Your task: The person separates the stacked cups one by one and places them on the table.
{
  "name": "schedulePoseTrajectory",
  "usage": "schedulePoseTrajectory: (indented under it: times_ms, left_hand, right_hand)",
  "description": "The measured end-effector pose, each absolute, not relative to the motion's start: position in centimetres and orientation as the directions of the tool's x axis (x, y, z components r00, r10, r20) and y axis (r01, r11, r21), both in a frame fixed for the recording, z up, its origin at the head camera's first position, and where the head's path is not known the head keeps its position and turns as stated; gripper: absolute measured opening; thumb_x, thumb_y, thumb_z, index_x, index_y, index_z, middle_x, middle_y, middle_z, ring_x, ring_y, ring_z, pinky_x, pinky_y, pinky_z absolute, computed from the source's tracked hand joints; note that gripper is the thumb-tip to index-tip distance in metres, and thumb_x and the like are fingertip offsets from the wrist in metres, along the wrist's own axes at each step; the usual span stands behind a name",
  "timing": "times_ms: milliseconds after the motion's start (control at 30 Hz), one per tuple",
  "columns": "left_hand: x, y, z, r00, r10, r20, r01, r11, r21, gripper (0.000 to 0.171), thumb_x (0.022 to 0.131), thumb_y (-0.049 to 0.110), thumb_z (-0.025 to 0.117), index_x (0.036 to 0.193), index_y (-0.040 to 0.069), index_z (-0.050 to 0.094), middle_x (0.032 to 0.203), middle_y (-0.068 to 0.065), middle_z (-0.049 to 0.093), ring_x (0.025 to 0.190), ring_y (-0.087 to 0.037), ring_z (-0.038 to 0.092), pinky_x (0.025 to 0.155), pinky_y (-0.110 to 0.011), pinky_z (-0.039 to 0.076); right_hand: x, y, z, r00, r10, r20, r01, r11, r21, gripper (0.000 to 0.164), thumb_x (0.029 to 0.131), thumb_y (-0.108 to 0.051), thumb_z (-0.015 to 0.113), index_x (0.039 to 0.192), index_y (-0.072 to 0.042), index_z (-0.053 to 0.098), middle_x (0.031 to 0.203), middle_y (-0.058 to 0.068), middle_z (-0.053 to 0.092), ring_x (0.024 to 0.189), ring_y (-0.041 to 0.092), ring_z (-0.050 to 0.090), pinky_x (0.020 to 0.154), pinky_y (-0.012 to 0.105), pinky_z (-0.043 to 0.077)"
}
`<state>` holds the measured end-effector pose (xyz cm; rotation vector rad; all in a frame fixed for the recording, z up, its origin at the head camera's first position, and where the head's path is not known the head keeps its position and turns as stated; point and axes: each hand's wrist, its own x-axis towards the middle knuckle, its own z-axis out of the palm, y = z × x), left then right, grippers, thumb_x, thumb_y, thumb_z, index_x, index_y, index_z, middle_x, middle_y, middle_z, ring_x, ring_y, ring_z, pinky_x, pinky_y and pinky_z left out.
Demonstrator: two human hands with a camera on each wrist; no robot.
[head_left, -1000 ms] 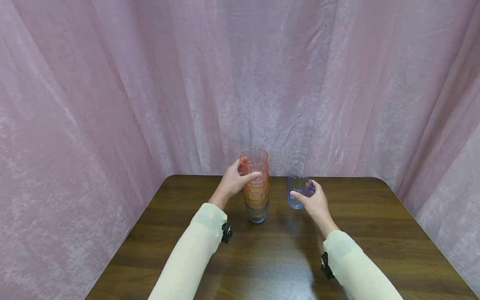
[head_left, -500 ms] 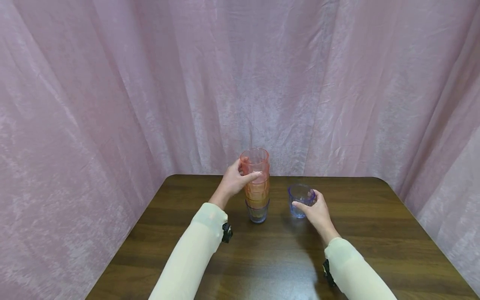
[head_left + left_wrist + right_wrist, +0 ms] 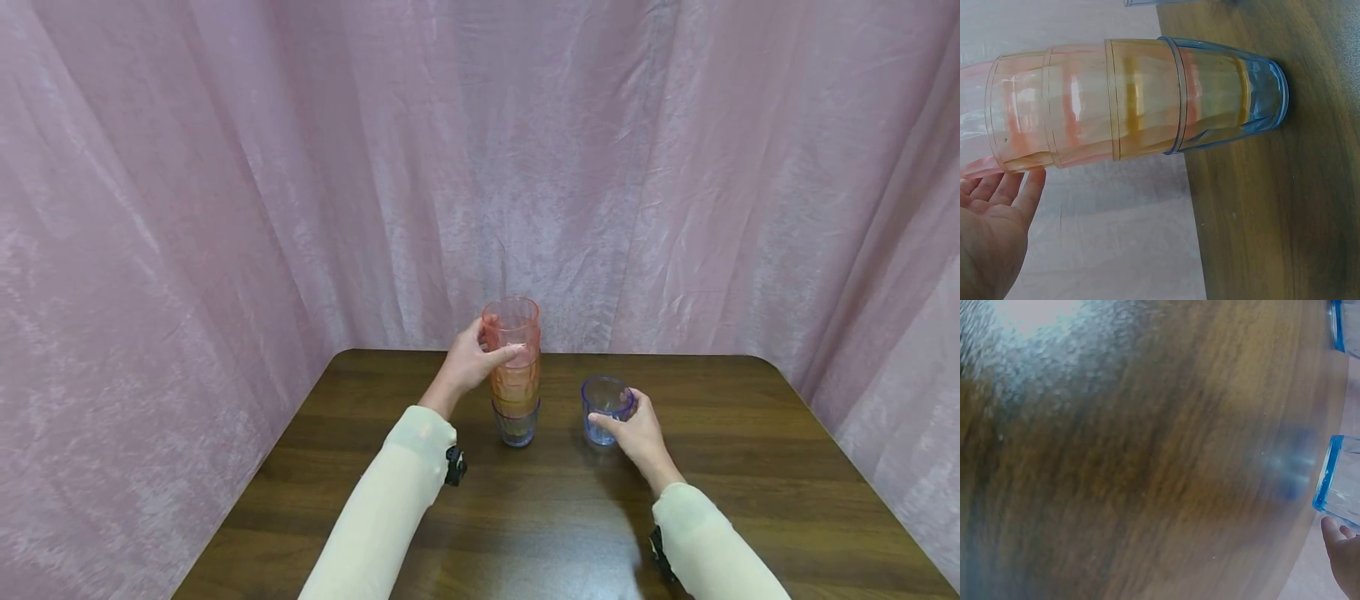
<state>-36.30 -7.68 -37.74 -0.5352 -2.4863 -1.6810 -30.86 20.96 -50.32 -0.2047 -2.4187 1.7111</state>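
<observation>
A tall stack of clear plastic cups stands upright on the table, nested one in another. Its lowest cup is blue (image 3: 517, 431); a yellow cup (image 3: 515, 407) sits in that, with orange-tinted and pink cups (image 3: 512, 321) above. My left hand (image 3: 474, 360) grips the upper pink part, thumb in front and fingers behind. In the left wrist view its fingers (image 3: 1032, 190) touch the stack's side. To the right, my right hand (image 3: 637, 433) holds a separate blue cup (image 3: 595, 400) upright between thumb and fingers. Whether this cup's base (image 3: 1327, 475) touches the table, I cannot tell.
The dark wooden table (image 3: 525, 517) ends at a far edge just behind the cups. A pink curtain (image 3: 555, 167) hangs behind it and on both sides. A small black device (image 3: 455, 465) is strapped at my left wrist.
My right hand has brought the separate blue cup down and slightly to the right, nearer to me. The left hand and the stack have hardly moved.
</observation>
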Motion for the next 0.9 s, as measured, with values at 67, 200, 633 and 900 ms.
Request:
schedulePoseTrajectory:
  times_ms: [67, 200, 633, 900]
  left_hand:
    - [-36.3, -7.7, -37.8, -0.934, 0.237, 0.268, 0.336, 0.329, 0.882, 0.073, 0.082, 0.037, 0.082, 0.141, 0.010, 0.050, 0.136, -0.010, 0.057, 0.122, -0.027, 0.056, 0.097, -0.042, 0.049]
    - [-36.4, -7.7, -37.9, -0.935, 0.240, 0.262, 0.332, 0.330, 0.883, 0.074, 0.082, 0.039, 0.082, 0.142, 0.011, 0.049, 0.139, -0.009, 0.055, 0.124, -0.026, 0.055, 0.098, -0.042, 0.048]
    - [-36.3, -7.8, -37.8, -0.935, 0.241, 0.259, 0.332, 0.341, 0.879, 0.077, 0.082, 0.040, 0.082, 0.144, 0.011, 0.048, 0.141, -0.009, 0.053, 0.127, -0.027, 0.053, 0.100, -0.043, 0.047]
    - [-36.4, -7.7, -38.0, -0.936, 0.239, 0.260, 0.331, 0.338, 0.881, 0.077, 0.081, 0.041, 0.082, 0.144, 0.012, 0.048, 0.141, -0.008, 0.054, 0.126, -0.026, 0.054, 0.099, -0.042, 0.048]
  right_hand:
    - [-30.8, 20.9, -50.4, -0.976, 0.210, 0.055, 0.020, 0.337, -0.941, 0.100, 0.080, -0.025, 0.085, 0.149, 0.009, 0.021, 0.146, 0.031, 0.037, 0.137, 0.044, 0.033, 0.114, 0.052, 0.026]
    - [-30.6, 20.9, -50.5, -0.978, 0.206, 0.043, 0.031, 0.342, -0.939, 0.101, 0.079, -0.026, 0.085, 0.149, 0.009, 0.021, 0.147, 0.031, 0.036, 0.139, 0.045, 0.031, 0.114, 0.053, 0.026]
    - [-30.4, 21.2, -51.1, -0.981, 0.194, 0.025, 0.042, 0.331, -0.943, 0.104, 0.079, -0.028, 0.086, 0.150, 0.007, 0.019, 0.149, 0.032, 0.033, 0.139, 0.044, 0.031, 0.115, 0.053, 0.025]
    - [-30.3, 21.1, -51.5, -0.980, 0.196, 0.009, 0.056, 0.325, -0.944, 0.106, 0.079, -0.028, 0.086, 0.152, 0.004, 0.016, 0.151, 0.031, 0.032, 0.139, 0.044, 0.031, 0.115, 0.053, 0.025]
